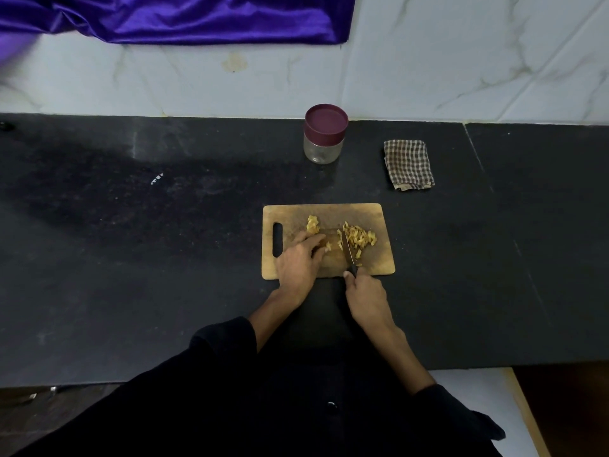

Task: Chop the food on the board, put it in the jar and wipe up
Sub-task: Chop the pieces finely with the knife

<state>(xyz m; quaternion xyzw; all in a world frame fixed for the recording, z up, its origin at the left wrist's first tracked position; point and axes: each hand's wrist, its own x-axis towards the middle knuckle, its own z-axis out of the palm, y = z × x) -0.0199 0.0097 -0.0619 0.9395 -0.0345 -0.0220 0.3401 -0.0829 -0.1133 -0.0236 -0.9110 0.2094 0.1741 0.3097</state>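
Wooden board point(290, 265) with yellow food point(357, 237) (partly chopped), pinned under left hand point(298, 262), knife point(348, 250) gripped by right hand point(365, 296).

The scene was dim and soft. Beyond the left hand point(298, 262), a dull sheen lay across the dark counter point(131, 225); the frame's edges bowed, slightly blurred.
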